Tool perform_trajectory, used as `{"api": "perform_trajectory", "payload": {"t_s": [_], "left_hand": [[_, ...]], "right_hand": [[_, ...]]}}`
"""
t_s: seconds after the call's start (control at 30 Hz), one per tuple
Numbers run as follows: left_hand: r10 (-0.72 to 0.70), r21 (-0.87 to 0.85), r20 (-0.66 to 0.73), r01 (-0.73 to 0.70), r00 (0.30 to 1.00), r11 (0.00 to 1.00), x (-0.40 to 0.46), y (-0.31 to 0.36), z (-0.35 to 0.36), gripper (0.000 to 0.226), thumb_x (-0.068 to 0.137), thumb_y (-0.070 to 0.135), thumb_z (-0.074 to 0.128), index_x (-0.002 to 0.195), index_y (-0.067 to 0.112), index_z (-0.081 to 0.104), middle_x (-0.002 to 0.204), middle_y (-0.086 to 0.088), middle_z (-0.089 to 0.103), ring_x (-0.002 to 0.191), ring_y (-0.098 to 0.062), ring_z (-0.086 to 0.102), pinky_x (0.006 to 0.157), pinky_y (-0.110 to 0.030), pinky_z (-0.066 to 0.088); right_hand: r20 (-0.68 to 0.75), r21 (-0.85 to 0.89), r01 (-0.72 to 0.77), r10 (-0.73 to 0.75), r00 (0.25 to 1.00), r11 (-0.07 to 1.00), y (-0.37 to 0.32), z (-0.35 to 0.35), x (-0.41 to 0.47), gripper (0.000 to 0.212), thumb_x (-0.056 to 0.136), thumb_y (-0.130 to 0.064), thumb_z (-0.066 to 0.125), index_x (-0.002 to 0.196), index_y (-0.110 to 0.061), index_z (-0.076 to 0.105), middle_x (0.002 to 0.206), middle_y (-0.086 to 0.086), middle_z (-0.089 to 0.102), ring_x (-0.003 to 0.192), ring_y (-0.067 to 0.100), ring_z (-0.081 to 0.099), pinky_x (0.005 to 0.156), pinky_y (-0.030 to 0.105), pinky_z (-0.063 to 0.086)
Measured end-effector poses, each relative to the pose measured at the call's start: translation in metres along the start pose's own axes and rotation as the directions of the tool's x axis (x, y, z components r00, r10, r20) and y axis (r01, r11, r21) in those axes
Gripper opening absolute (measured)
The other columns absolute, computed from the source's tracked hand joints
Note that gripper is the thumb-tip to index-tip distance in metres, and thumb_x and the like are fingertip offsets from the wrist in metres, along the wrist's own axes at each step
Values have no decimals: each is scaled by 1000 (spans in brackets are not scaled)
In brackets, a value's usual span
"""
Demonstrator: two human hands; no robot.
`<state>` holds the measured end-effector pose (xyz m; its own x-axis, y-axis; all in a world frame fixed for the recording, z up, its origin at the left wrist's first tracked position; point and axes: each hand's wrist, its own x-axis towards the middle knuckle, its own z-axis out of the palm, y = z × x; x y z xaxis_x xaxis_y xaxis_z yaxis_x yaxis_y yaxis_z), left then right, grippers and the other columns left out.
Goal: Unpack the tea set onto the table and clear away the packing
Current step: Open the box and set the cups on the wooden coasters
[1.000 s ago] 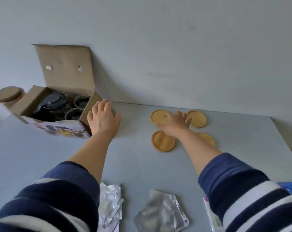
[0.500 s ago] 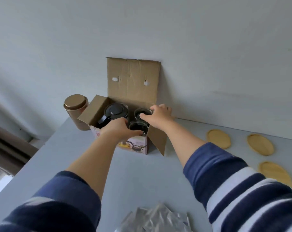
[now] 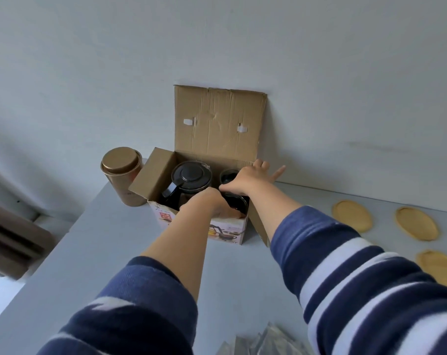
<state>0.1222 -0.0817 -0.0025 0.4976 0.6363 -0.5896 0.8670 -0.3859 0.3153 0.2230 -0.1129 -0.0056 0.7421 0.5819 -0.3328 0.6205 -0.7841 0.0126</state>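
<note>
An open cardboard box (image 3: 218, 124) stands at the back of the grey table (image 3: 109, 252), its lid flap upright against the wall. Inside are a glass teapot with a black lid (image 3: 191, 175) on the left and two dark cups on the right, a back cup (image 3: 227, 175) and a front cup (image 3: 239, 202). My left hand (image 3: 208, 203) curls its fingers over the box's front wall by the front cup. My right hand (image 3: 249, 178) hovers over the box's right side above the cups, fingers spread, holding nothing.
A gold tin (image 3: 121, 175) stands left of the box. Three round wooden coasters (image 3: 351, 215) lie to the right. Crumpled foil packets (image 3: 265, 342) lie at the near edge. The table's left edge runs beside a dark fixture (image 3: 12, 239).
My right hand left the coasters and came over to the box. My left hand shifted from the box's right flap to its front wall. My view turned left onto the box.
</note>
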Motion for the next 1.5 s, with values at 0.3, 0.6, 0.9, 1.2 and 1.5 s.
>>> {"api": "perform_trajectory", "payload": {"t_s": [0.3, 0.6, 0.9, 1.2, 1.5], "left_hand": [[62, 74, 21, -63, 998, 995, 6, 2, 1, 82, 81, 46, 68, 146, 7, 35, 137, -13, 52, 124, -29, 52, 106, -39, 44], [107, 66, -149, -99, 983, 993, 6, -6, 6, 58, 66, 48, 75, 111, 13, 63, 87, -2, 65, 84, -21, 63, 75, -32, 53], [201, 216, -367, -127, 908, 968, -42, 20, -30, 78, 60, 67, 67, 118, 15, 53, 98, 0, 66, 90, -21, 64, 82, -37, 56], [345, 47, -430, -361, 834, 931, -65, 112, 18, 71, 64, 54, 73, 116, 10, 51, 104, -3, 62, 94, -25, 62, 78, -35, 54], [396, -22, -312, -423, 864, 906, -30, 211, 125, 79, 68, 54, 71, 133, 21, 40, 117, 3, 62, 104, -21, 61, 81, -34, 52]], "right_hand": [[-104, 27, 31, -28, 994, 999, 4, 5, 3, 93, 67, -83, 51, 134, -18, 53, 152, 11, 27, 141, 34, 17, 111, 67, -4], [-164, 68, 43, -31, 986, 997, 4, 0, -2, 97, 66, -81, 54, 136, -14, 49, 147, 10, 31, 137, 32, 23, 113, 64, 8], [-125, 780, 11, 139, 982, 625, 41, -52, -26, 101, 61, -57, 73, 140, -7, 36, 135, 8, 50, 119, 28, 51, 89, 34, 49], [-171, 932, 33, 357, 918, 361, 192, -42, -50, 82, 71, -43, 75, 136, -11, 37, 136, 7, 41, 113, 22, 51, 82, 27, 42], [-134, 918, -92, 519, 844, 386, 350, 33, -36, 76, 69, -40, 80, 129, -11, 43, 129, 7, 54, 115, 24, 56, 91, 31, 48]]}}
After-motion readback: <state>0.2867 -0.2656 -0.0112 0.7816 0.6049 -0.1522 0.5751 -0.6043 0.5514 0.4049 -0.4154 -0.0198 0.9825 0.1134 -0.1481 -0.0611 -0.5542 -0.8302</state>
